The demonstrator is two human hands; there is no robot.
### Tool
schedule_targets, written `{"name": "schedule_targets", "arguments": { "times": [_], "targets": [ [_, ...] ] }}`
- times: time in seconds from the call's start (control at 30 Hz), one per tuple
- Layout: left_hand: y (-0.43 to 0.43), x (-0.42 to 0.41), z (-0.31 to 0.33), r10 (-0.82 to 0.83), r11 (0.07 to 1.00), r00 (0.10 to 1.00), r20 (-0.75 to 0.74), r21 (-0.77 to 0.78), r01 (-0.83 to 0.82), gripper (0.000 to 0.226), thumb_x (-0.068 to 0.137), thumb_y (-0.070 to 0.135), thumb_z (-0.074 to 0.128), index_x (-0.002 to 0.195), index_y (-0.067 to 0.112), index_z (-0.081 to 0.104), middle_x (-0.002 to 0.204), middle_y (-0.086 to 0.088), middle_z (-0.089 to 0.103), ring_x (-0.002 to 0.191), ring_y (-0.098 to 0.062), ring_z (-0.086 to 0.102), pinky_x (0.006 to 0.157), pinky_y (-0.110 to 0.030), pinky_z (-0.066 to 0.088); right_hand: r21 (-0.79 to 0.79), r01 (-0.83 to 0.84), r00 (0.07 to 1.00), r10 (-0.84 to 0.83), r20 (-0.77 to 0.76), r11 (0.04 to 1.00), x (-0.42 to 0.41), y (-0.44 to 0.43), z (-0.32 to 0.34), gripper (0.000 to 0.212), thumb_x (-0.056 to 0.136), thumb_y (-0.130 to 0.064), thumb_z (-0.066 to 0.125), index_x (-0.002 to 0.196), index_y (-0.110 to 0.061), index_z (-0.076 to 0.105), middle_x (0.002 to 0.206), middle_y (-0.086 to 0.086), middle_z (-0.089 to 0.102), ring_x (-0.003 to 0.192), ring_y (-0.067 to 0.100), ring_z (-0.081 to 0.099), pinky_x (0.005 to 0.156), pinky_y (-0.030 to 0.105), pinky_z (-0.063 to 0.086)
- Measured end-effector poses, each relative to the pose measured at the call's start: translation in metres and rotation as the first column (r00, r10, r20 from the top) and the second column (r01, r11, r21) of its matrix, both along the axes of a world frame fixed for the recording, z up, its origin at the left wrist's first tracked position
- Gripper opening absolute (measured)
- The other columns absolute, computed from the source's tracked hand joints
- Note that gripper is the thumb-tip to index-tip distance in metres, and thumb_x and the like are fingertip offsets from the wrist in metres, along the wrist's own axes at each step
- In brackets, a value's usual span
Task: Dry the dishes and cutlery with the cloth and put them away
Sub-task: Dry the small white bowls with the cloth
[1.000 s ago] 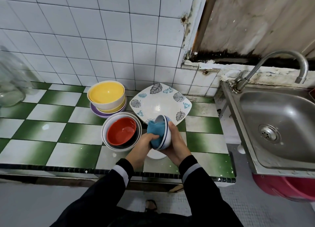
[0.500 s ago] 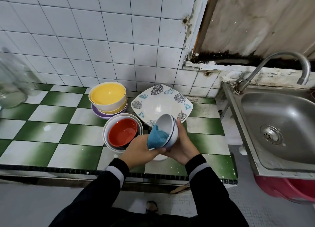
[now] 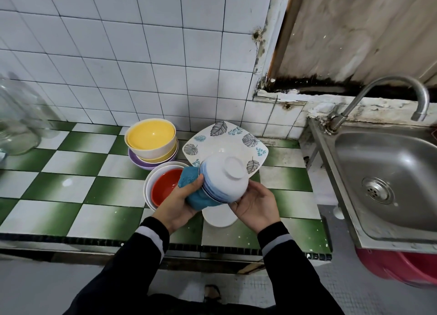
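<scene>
Both hands are held together over the front of the bench, each clamped on its own thing. The right hand cradles a white bowl from below and behind, thumb up along its side. The bowl is tipped so its foot ring faces up toward the camera, clear of the bench. The left hand grips a blue cloth, bunched and pressed against the bowl's blue-lined rim; how far the cloth reaches inside is hidden.

Directly under the bowl a white dish sits on the bench. Just left of the hands a red bowl lies nested in white bowls. Behind these, by the tiled wall, a yellow bowl tops a stack with a purple bowl at the bottom. Beside it lies a leaf-patterned plate, partly covered by the held bowl. A glass jar stands far left; the steel sink and its tap lie to the right.
</scene>
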State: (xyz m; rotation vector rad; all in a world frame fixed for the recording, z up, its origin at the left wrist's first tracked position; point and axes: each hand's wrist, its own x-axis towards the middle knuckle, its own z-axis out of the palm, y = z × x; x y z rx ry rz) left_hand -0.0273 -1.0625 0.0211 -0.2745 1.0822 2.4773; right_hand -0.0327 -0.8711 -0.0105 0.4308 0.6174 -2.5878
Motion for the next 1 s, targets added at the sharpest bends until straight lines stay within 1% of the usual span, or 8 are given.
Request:
{"name": "schedule_targets", "arguments": {
  "times": [0.27,0.43,0.57,0.63,0.7,0.83,0.9,1.0],
  "targets": [
    [0.011,0.006,0.000,0.305,0.896,0.952,-0.004,-0.339,-0.288,0.026,0.094,0.028,0.061,0.118,0.020,0.061,0.104,0.000,0.075,0.097,-0.018,0.070,0.088,-0.042,0.056,0.042,0.193,0.968,-0.183,-0.171,0.980,-0.005,-0.004,0.026,0.061,0.038,-0.020,0.101,0.094,-0.014,0.077,0.088,0.000,0.076,0.073,0.012,0.072,0.068,0.025,0.058],
    [0.023,0.012,0.017,0.435,0.726,0.867,-0.244,-0.473,-0.498,0.013,0.098,0.034,0.055,0.097,0.024,0.064,0.091,0.014,0.072,0.088,-0.004,0.067,0.076,-0.018,0.052,0.211,0.327,0.927,-0.270,-0.261,0.921,-0.006,-0.005,0.048,0.012,0.087,-0.009,0.062,0.097,-0.013,0.060,0.084,-0.001,0.075,0.071,0.013,0.071,0.067,0.029,0.061],
    [0.033,0.017,0.017,0.087,0.609,0.784,-0.614,-0.590,-0.530,0.019,0.093,0.042,0.063,0.082,0.027,0.067,0.074,0.019,0.064,0.071,0.001,0.056,0.066,-0.025,0.046,0.531,0.314,0.931,-0.146,-0.334,0.787,-0.004,-0.022,0.048,0.018,0.101,-0.005,0.049,0.097,-0.012,0.065,0.084,0.001,0.073,0.074,0.017,0.065,0.066,0.029,0.057],
    [0.037,0.013,0.009,-0.274,0.480,0.628,-0.728,-0.670,-0.567,0.029,0.091,0.039,0.061,0.117,0.025,0.067,0.121,0.022,0.062,0.117,-0.005,0.057,0.097,-0.035,0.045,0.619,0.295,0.927,-0.062,-0.369,0.727,-0.003,-0.031,0.046,0.022,0.102,-0.003,0.049,0.101,-0.012,0.069,0.093,0.006,0.074,0.086,0.022,0.065,0.075,0.032,0.055],
    [0.035,0.003,0.004,-0.469,0.442,0.527,-0.708,-0.705,-0.554,0.050,0.094,0.032,0.058,0.143,0.025,0.049,0.151,0.016,0.040,0.144,-0.013,0.032,0.116,-0.037,0.030,0.673,0.284,0.919,0.007,-0.395,0.683,-0.004,-0.028,0.052,0.025,0.102,0.001,0.046,0.108,-0.007,0.069,0.094,0.005,0.075,0.086,0.015,0.069,0.073,0.026,0.056],
    [0.029,-0.006,0.021,-0.283,0.583,0.737,-0.614,-0.720,-0.376,0.030,0.098,0.031,0.057,0.125,0.045,0.053,0.138,0.006,0.054,0.125,-0.006,0.052,0.099,-0.012,0.039,0.780,0.232,0.874,0.228,-0.430,0.580,-0.007,-0.014,0.057,0.022,0.100,0.004,0.047,0.105,-0.004,0.067,0.089,-0.002,0.074,0.080,0.006,0.069,0.076,0.020,0.054],
    [0.029,-0.011,0.025,-0.223,0.561,0.816,-0.534,-0.755,-0.341,0.017,0.099,0.035,0.053,0.110,0.048,0.053,0.126,0.001,0.060,0.114,-0.009,0.057,0.093,-0.014,0.043,0.797,0.213,0.859,0.280,-0.428,0.565,-0.005,-0.011,0.055,0.023,0.100,0.005,0.048,0.103,-0.008,0.067,0.087,-0.004,0.075,0.080,0.006,0.069,0.077,0.019,0.054],
    [0.031,-0.006,0.029,-0.374,0.439,0.723,-0.580,-0.798,-0.413,0.021,0.099,0.039,0.050,0.119,0.040,0.056,0.131,0.001,0.055,0.115,-0.006,0.053,0.100,-0.021,0.041,0.781,0.230,0.860,0.255,-0.443,0.581,-0.003,-0.008,0.057,0.024,0.100,0.006,0.047,0.107,-0.007,0.065,0.089,-0.008,0.076,0.086,0.004,0.070,0.079,0.017,0.053]
  ]
}}
